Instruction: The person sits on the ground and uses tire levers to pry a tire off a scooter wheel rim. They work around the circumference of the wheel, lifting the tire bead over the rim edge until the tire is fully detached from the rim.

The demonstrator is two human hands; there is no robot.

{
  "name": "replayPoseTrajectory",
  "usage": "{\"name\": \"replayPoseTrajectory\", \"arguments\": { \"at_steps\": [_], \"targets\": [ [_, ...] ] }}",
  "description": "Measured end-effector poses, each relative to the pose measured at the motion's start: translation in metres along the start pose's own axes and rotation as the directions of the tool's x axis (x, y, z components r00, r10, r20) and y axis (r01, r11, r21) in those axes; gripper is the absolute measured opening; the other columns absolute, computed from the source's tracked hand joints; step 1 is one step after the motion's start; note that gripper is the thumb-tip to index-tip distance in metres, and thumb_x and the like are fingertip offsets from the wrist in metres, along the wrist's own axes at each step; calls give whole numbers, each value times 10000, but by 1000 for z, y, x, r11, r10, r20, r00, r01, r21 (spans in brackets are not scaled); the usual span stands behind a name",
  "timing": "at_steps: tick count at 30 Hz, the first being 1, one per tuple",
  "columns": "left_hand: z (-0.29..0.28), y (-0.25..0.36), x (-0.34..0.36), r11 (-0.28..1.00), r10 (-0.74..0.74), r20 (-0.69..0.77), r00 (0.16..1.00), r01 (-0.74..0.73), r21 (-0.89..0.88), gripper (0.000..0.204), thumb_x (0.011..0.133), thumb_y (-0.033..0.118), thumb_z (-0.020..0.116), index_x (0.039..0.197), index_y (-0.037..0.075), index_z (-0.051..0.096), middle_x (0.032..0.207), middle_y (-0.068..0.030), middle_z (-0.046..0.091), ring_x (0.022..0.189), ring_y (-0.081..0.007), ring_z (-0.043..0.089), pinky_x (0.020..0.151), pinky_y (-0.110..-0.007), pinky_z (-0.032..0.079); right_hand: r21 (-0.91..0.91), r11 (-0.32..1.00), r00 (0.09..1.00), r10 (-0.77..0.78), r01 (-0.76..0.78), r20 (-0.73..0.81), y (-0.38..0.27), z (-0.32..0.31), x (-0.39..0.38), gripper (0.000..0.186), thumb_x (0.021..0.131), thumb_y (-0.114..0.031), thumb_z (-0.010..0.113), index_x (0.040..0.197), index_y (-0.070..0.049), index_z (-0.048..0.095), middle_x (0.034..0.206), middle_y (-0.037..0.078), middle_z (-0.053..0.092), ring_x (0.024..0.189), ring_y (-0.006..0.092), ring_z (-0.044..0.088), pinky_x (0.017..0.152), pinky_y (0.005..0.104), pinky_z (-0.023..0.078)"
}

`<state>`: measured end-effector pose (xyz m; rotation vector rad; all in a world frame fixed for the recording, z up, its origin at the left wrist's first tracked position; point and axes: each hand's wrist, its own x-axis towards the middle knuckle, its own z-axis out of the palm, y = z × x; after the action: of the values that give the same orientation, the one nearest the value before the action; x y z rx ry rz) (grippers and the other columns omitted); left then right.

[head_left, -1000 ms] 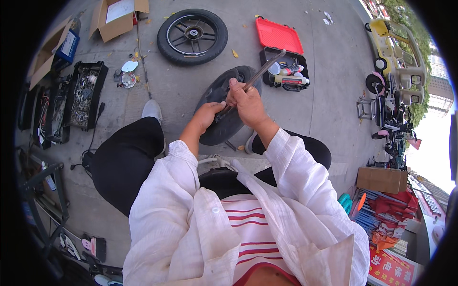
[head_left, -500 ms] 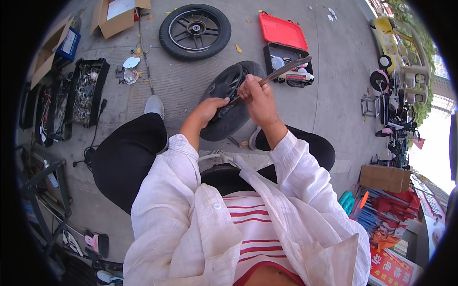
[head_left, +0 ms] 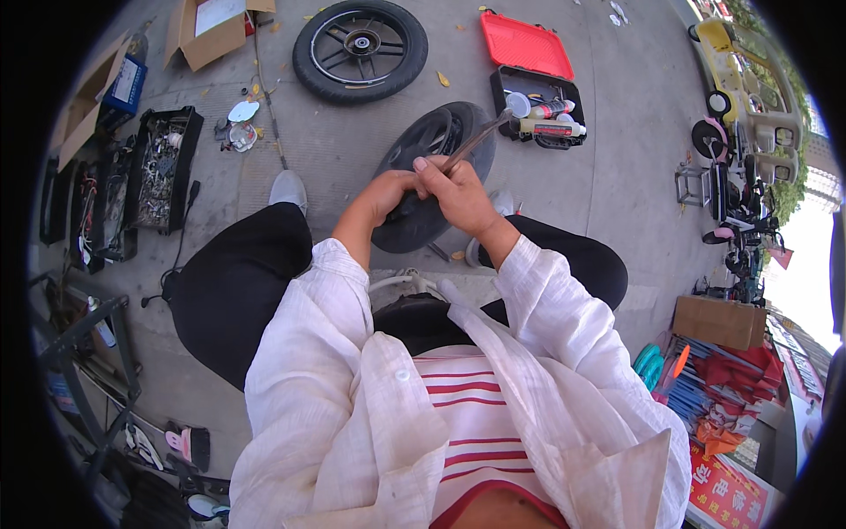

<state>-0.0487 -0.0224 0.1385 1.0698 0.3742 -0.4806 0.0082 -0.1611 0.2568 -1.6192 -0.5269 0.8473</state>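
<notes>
Over a wheel (head_left: 412, 231), the right hand (head_left: 455, 192) had its grip around a metal lever (head_left: 480, 134). The left hand (head_left: 388, 196) lay against it, its grip too hidden to tell.

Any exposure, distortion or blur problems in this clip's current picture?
Head view: soft daylight, no hard shadows around the left hand or right hand; head view: sky at right washed out to white; head view: fisheye leaves black corners and tips the yellow vehicle sideways; head view: tire reasonably sharp.
</notes>
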Motion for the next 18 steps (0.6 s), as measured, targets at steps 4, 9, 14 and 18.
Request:
{"name": "replayPoseTrajectory", "arguments": {
  "at_steps": [4,9,14,18],
  "targets": [
    [-5,-13,16,997,71,-81,994,-72,-1,250,903,252,576,915,66,743,945,-46,681,879,-152,598,839,-311,445,-144,989,999,-8,16,52,-19,9,-2,353,1037,-306,553,838,-16,585,770,10,566,750,108,496,711,273,427],
    [-4,-6,16,996,89,-41,995,-90,-24,287,923,222,553,1068,43,725,1047,-50,691,971,-148,600,890,-308,442,-237,966,994,-92,104,61,-30,7,-1,302,1051,-280,535,910,-16,575,836,11,560,792,106,506,764,281,458],
    [6,9,0,993,-47,-40,998,51,104,390,991,330,567,1182,17,698,1091,-55,705,1024,-172,646,947,-284,462,59,963,959,-254,263,-125,-30,-3,10,330,1090,-291,429,868,-58,498,809,5,470,796,112,480,827,321,487],
    [19,28,-15,990,-119,-90,989,125,66,513,1012,445,530,1218,-1,676,1144,-79,699,1026,-167,640,940,-281,461,135,899,880,-362,417,-308,-33,-23,16,361,1082,-354,433,856,-76,475,794,0,450,749,108,456,809,327,496]
  ]
}}
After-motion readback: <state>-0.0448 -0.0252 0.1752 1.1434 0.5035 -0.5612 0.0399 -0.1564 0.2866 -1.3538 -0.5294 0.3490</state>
